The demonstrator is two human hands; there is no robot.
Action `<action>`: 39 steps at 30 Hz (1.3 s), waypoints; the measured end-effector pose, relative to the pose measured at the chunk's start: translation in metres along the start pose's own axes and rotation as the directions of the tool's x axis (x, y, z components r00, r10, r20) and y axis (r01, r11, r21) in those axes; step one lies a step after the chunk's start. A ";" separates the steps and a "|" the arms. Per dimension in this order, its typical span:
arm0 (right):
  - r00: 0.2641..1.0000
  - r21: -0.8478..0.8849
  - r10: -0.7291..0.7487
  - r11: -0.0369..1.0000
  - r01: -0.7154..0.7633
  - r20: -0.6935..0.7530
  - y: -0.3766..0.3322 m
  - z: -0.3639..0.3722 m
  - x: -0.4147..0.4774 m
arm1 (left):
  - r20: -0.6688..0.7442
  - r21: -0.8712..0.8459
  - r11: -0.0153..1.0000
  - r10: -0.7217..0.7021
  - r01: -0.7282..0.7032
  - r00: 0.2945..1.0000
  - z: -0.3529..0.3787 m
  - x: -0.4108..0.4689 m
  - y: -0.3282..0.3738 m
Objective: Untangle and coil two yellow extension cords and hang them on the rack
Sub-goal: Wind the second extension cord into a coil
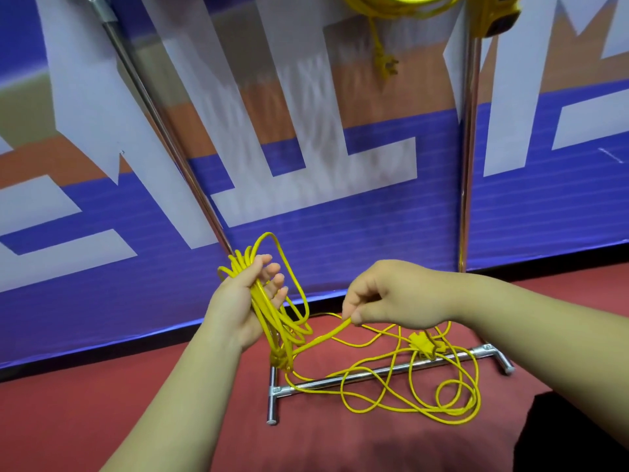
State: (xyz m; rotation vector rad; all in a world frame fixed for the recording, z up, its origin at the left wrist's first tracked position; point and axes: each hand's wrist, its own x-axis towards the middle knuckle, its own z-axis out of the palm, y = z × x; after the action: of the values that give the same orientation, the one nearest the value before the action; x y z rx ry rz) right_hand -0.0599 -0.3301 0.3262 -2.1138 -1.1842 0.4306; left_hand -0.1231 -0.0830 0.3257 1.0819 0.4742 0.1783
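While my left hand (248, 301) serves as the form for the coil (272, 321), its fingers are loosely spread and several loops lie across the palm, hanging down toward the floor, draped rather than clenched; this is the second cord (323, 337), and I judge it only partly gathered; just right of the coil, a taut stretch of it runs up to my right hand (384, 298), which pinches it between thumb and forefinger, the other fingers curled in, ready, I think, to feed the next loop across; farther right and lower, the rest of that cord lies loose on the red floor (340, 447) in overlapping rings (412, 376) that cross the base bar (320, 382) of the rack (470, 148), with one plug end (422, 345) sitting in the middle of them; whether those rings are truly knotted or merely crossing I cannot tell; up at the top edge, the first cord (391, 3) already hangs on the rack in a bundle, its plug (386, 64) dangling below, so I take that half as done; what is left, by my reckoning, is to draw in the loose length, finish the coil, and hang it beside the other.
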 end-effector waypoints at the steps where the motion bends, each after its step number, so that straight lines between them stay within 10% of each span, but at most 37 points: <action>1: 0.999 0.055 -0.005 0.998 0.007 -0.033 -0.001 -0.002 0.000 | 0.015 0.020 1.000 -0.011 0.011 1.000 0.002 -0.001 -0.002; 8: 0.974 0.416 0.014 0.906 0.083 -0.226 -0.004 -0.008 -0.002 | 0.118 0.173 0.984 -0.064 0.043 0.991 0.022 -0.011 -0.014; 23: 0.873 0.404 0.048 0.898 0.175 -0.485 0.003 -0.020 -0.004 | 0.248 0.352 0.933 -0.174 0.079 0.953 0.061 -0.044 -0.033; 39: 0.887 0.391 0.056 0.909 0.145 -0.459 0.011 -0.022 -0.004 | 0.447 0.365 0.911 -0.354 0.194 0.822 0.064 -0.055 -0.026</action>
State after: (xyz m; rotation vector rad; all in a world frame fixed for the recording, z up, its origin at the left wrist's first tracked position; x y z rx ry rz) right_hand -0.0428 -0.3461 0.3346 -1.6809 -0.7770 0.1231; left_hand -0.1454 -0.1667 0.3428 1.2921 0.1767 -0.4516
